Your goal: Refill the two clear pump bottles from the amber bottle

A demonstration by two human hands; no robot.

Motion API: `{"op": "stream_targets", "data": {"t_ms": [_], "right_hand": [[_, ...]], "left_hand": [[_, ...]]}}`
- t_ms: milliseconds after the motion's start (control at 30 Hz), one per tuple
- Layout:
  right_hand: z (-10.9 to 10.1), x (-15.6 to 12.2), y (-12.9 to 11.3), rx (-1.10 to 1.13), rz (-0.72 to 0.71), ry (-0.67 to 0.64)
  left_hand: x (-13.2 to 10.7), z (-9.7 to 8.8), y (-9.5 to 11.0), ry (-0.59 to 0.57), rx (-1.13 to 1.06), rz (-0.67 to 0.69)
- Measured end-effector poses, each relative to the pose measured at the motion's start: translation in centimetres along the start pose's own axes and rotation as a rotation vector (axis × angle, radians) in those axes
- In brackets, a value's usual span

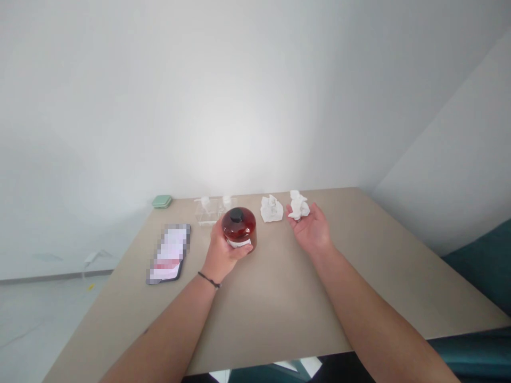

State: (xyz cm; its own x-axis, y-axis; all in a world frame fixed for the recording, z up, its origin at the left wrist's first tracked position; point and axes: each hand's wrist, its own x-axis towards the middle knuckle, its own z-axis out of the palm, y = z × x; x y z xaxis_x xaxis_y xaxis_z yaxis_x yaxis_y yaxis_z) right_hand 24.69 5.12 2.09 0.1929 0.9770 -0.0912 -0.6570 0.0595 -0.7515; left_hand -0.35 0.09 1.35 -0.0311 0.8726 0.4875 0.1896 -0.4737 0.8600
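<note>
My left hand [222, 251] is wrapped round a reddish-brown jar [241, 230] that has a domed lid with a black knob and a white label on its side. The thumb lies across the front of the jar, and a dark band circles the wrist. Palm up, my right hand [312, 232] holds a crumpled white tissue [298, 206] on its curled fingers. A second crumpled tissue [272, 209] lies on the table between the two hands, close to the right fingertips.
A phone with a blurred screen [170, 252] lies on the table [287, 319] to the left. Behind the jar stands a clear plastic tray [207, 218] with small white-topped items. A green case [162, 201] sits at the back left corner, near the wall.
</note>
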Motion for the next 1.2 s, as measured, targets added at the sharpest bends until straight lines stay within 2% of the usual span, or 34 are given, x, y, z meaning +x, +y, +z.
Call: {"op": "stream_targets", "data": {"t_ms": [100,167,267,367,500,600,733,833,933,1067,1200], "right_hand": [[-2.2,1.9,-0.9,-0.397,-0.250,0.083],[-3.3,2.7,-1.2,-0.617,-0.333,0.104],[-4.3,3.2,-0.7,-0.987,-0.384,0.040],[-4.1,2.8,0.2,-1.153,-0.390,-0.040],[-2.1,0.6,0.7,-1.314,-0.536,-0.073],[0.2,-2.0,0.9,-1.209,-0.577,-0.284],[2.2,-5.3,2.0,-0.968,-0.423,-0.574],[2.8,-6.3,3.2,-0.889,-0.345,-0.697],[2.9,-6.3,4.2,-0.894,-0.332,-0.708],[2.9,-5.8,4.8,-0.943,-0.333,-0.639],[2.4,-5.0,4.9,-0.878,-0.405,-0.573]], "left_hand": [[0.1,0.0,0.1,-0.039,0.008,-0.004],[0.1,0.1,0.0,-0.056,0.014,-0.006],[0.1,0.2,-0.4,-0.063,0.021,-0.012],[0.0,0.3,-0.8,-0.060,0.014,-0.039],[-0.1,0.5,-0.7,-0.066,0.013,-0.065],[-0.2,0.6,-0.5,-0.082,0.012,-0.076],[-0.4,0.8,-0.6,-0.102,-0.017,-0.062],[-0.5,1.0,-1.0,-0.120,-0.075,-0.045],[-0.7,1.1,-1.2,-0.147,-0.105,-0.031],[-1.0,1.4,-1.4,-0.209,-0.066,-0.010],[-1.6,1.6,-1.9,-0.169,-0.021,0.006]]}}
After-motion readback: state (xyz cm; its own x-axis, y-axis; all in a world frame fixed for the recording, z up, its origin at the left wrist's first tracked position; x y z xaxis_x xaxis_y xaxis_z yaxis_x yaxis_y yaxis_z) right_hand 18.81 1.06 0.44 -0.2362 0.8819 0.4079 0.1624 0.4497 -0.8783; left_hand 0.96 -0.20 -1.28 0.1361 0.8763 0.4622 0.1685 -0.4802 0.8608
